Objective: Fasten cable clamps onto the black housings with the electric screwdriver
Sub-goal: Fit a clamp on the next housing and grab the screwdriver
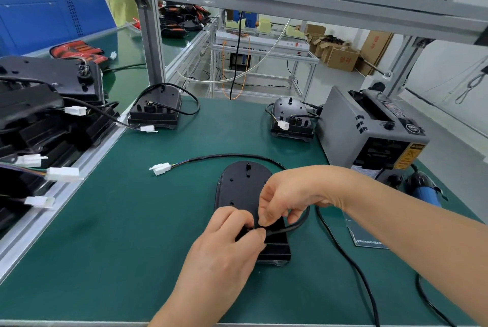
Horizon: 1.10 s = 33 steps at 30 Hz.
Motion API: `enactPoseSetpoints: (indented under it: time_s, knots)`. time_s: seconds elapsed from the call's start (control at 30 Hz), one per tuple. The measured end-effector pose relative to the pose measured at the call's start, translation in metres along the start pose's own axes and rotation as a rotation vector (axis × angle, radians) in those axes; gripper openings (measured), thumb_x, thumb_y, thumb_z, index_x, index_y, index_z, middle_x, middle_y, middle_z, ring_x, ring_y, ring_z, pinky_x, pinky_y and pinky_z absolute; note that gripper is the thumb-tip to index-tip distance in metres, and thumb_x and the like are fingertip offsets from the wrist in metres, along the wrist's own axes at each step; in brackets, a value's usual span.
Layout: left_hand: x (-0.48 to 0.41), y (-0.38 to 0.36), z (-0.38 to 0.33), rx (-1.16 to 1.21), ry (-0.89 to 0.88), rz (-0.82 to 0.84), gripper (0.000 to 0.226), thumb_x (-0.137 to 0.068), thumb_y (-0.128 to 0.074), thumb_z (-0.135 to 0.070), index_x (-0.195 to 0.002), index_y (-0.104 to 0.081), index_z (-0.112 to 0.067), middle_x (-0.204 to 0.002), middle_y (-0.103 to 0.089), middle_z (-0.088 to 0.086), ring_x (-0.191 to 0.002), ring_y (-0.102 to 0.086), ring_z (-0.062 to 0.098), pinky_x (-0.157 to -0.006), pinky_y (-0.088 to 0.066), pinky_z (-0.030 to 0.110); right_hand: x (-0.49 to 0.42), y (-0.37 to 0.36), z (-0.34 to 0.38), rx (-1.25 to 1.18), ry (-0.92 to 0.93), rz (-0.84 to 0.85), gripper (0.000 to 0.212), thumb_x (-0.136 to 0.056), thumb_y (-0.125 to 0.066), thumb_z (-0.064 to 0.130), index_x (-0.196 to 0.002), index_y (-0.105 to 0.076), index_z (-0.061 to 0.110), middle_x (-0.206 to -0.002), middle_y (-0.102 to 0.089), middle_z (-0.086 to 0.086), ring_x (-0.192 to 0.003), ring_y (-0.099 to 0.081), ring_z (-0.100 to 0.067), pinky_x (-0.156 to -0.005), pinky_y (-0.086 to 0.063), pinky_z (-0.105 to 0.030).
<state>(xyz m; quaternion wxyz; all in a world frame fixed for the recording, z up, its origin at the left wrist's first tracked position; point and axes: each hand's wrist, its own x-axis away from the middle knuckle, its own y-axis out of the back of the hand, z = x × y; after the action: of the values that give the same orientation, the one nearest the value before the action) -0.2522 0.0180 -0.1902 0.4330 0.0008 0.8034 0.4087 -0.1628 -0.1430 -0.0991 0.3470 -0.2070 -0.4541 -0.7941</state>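
Fingers of your left hand (pixel 227 243) pinch the black cable (pixel 289 227) at the near end of the black housing (pixel 243 184), and those of your right hand (pixel 287 194) curl round the same cable's loop just beside them, so both hands grip it; whether a clamp sits under them cannot be told. That housing lies flat on the green worktop (pixel 126 226) before you, its white connector (pixel 160 168) trailing left. By my judgement you are only dressing the cable: no screw is driven yet, the blue electric screwdriver (pixel 425 190) lies untouched at your right, and the stacked housings (pixel 39 115) wait at your left.
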Motion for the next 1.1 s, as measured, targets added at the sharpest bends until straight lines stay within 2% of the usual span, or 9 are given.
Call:
enactPoseSetpoints:
  time_s: [0.07, 0.17, 0.23, 0.37, 0.47, 0.67, 0.9, 1.0, 1.1]
  knots:
    - [0.002, -0.002, 0.001, 0.025, -0.002, -0.015, 0.005, -0.084, -0.067, -0.016, -0.089, -0.069, -0.016, -0.082, -0.056, -0.001, -0.084, -0.053, 0.020, -0.056, -0.054, 0.036, -0.001, 0.000, -0.002, -0.019, 0.006, 0.004, 0.013, -0.085, -0.068, 0.018, -0.073, -0.064, 0.022, -0.072, -0.053, 0.006, -0.067, -0.048, -0.007, -0.060, -0.049, -0.018]
    - [0.002, -0.007, -0.001, 0.013, 0.038, -0.031, 0.030, -0.071, -0.080, -0.002, -0.093, -0.069, -0.019, -0.079, -0.053, -0.001, -0.084, -0.051, 0.021, -0.060, -0.056, 0.037, 0.000, 0.001, -0.005, -0.050, 0.016, 0.016, 0.013, -0.085, -0.069, 0.019, -0.075, -0.062, 0.023, -0.069, -0.054, 0.008, -0.066, -0.049, -0.006, -0.060, -0.050, -0.018]
    - [0.002, -0.009, -0.001, -0.014, 0.028, -0.048, 0.029, -0.069, -0.078, 0.002, -0.090, -0.070, -0.017, -0.078, -0.051, -0.001, -0.083, -0.050, 0.020, -0.060, -0.055, 0.037, 0.000, 0.002, -0.006, -0.074, 0.025, 0.027, 0.014, -0.084, -0.070, 0.019, -0.074, -0.063, 0.024, -0.066, -0.056, 0.010, -0.066, -0.051, -0.005, -0.060, -0.050, -0.018]
    - [0.004, -0.010, 0.000, -0.055, -0.014, -0.071, 0.025, -0.070, -0.071, 0.004, -0.087, -0.072, -0.014, -0.075, -0.052, 0.000, -0.083, -0.049, 0.020, -0.088, -0.048, 0.030, 0.001, 0.002, -0.010, -0.110, 0.036, 0.038, 0.011, -0.085, -0.070, 0.021, -0.075, -0.065, 0.023, -0.072, -0.060, 0.006, -0.068, -0.053, -0.005, -0.064, -0.052, -0.019]
    - [0.004, -0.010, 0.000, -0.073, -0.013, -0.060, 0.028, -0.069, -0.071, 0.007, -0.088, -0.072, -0.013, -0.075, -0.053, 0.000, -0.083, -0.048, 0.019, -0.093, -0.045, 0.028, 0.002, 0.001, -0.013, -0.141, 0.041, 0.015, 0.011, -0.085, -0.071, 0.024, -0.075, -0.066, 0.022, -0.072, -0.062, 0.006, -0.067, -0.055, -0.005, -0.067, -0.053, -0.021]
    - [0.003, -0.009, -0.003, -0.095, -0.001, -0.073, 0.021, -0.070, -0.071, 0.006, -0.082, -0.073, -0.012, -0.072, -0.054, 0.001, -0.081, -0.050, 0.021, -0.084, -0.050, 0.030, 0.000, -0.004, -0.013, -0.109, 0.071, -0.038, 0.012, -0.086, -0.069, 0.025, -0.076, -0.063, 0.022, -0.070, -0.060, 0.008, -0.067, -0.053, -0.005, -0.063, -0.051, -0.019]
    - [0.000, -0.006, -0.005, -0.056, 0.017, -0.073, 0.004, -0.080, -0.068, -0.012, -0.081, -0.071, -0.015, -0.073, -0.052, -0.001, -0.077, -0.051, 0.019, -0.065, -0.053, 0.033, 0.001, -0.005, -0.012, -0.110, 0.071, -0.040, 0.014, -0.087, -0.068, 0.024, -0.075, -0.061, 0.022, -0.068, -0.059, 0.007, -0.064, -0.052, -0.004, -0.061, -0.050, -0.018]
    - [-0.001, -0.008, -0.005, -0.068, 0.038, -0.067, 0.012, -0.074, -0.076, -0.004, -0.076, -0.070, -0.015, -0.071, -0.050, 0.000, -0.076, -0.050, 0.019, -0.057, -0.053, 0.035, 0.001, -0.005, -0.013, -0.124, 0.069, -0.039, 0.013, -0.086, -0.069, 0.025, -0.076, -0.062, 0.022, -0.069, -0.059, 0.007, -0.066, -0.053, -0.005, -0.063, -0.050, -0.019]
    - [-0.001, -0.009, -0.005, -0.069, 0.028, -0.092, 0.010, -0.074, -0.073, -0.005, -0.074, -0.070, -0.014, -0.069, -0.051, 0.000, -0.075, -0.052, 0.019, -0.059, -0.053, 0.034, 0.002, -0.006, -0.015, -0.139, 0.074, -0.052, 0.012, -0.086, -0.069, 0.027, -0.076, -0.063, 0.023, -0.069, -0.059, 0.009, -0.067, -0.054, -0.005, -0.065, -0.051, -0.020]
